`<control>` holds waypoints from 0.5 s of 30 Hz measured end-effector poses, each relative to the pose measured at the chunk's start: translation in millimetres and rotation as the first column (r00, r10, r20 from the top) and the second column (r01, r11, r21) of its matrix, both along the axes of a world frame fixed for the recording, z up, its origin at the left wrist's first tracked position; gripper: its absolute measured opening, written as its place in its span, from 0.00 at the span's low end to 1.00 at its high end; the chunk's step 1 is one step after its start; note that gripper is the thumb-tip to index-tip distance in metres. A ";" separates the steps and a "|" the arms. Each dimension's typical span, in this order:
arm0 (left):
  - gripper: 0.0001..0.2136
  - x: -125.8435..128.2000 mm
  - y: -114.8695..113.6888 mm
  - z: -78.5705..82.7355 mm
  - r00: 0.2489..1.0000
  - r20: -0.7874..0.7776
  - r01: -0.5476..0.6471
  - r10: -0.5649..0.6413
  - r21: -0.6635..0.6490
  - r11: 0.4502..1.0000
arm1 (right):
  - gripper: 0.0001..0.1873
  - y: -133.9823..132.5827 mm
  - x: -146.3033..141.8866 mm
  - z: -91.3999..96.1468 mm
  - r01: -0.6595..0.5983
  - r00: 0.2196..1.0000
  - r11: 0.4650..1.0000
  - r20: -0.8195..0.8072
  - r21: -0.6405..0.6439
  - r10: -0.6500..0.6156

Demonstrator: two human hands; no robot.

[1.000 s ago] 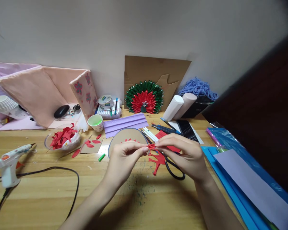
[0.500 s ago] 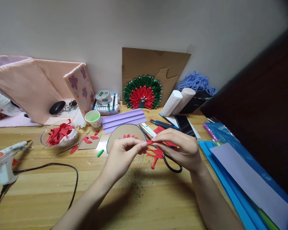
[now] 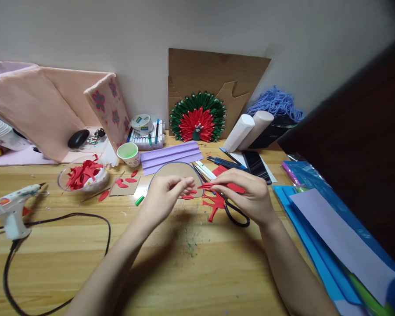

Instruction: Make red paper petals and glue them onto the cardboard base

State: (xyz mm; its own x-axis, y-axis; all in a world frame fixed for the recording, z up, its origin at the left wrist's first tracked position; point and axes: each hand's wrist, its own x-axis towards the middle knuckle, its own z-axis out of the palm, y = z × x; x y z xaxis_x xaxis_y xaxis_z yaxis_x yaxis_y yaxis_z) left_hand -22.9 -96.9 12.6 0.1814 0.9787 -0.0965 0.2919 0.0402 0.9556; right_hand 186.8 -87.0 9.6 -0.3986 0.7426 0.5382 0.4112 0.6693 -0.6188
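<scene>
My right hand pinches a small red petal between thumb and fingertips; it points left. My left hand is a little apart from it, fingers curled and thumb close to them, with nothing visible between. Behind my left hand lies a round cardboard disc with a dark blue edge and some red petals on it, partly hidden. Below my right hand are black-handled scissors and a cut red scrap.
On the left are a glue gun with its cord, a bowl of red scraps and loose petals on a cardboard piece. A paper cup stands behind. Blue sheets lie right. A red-green peacock leans on cardboard.
My left hand has let go of the red petal and drawn left. The petal stays in my right hand. The view has tipped slightly downward.
</scene>
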 end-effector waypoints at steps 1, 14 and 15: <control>0.16 -5.2 4.7 -4.3 0.994 -0.108 -0.019 0.024 0.049 0.999 | 0.05 -0.3 0.3 -7.6 0.028 1.000 0.999 -0.007 -0.033 -0.028; 0.08 -18.0 36.6 -69.3 0.844 -0.535 0.138 -0.025 0.172 0.975 | 0.09 -15.7 -26.9 -104.2 0.259 0.966 0.910 0.080 -0.323 -0.247; 0.08 -19.0 36.7 -67.8 0.844 -0.536 0.133 -0.021 0.171 0.976 | 0.09 -14.9 -29.2 -105.4 0.263 0.965 0.910 0.095 -0.319 -0.246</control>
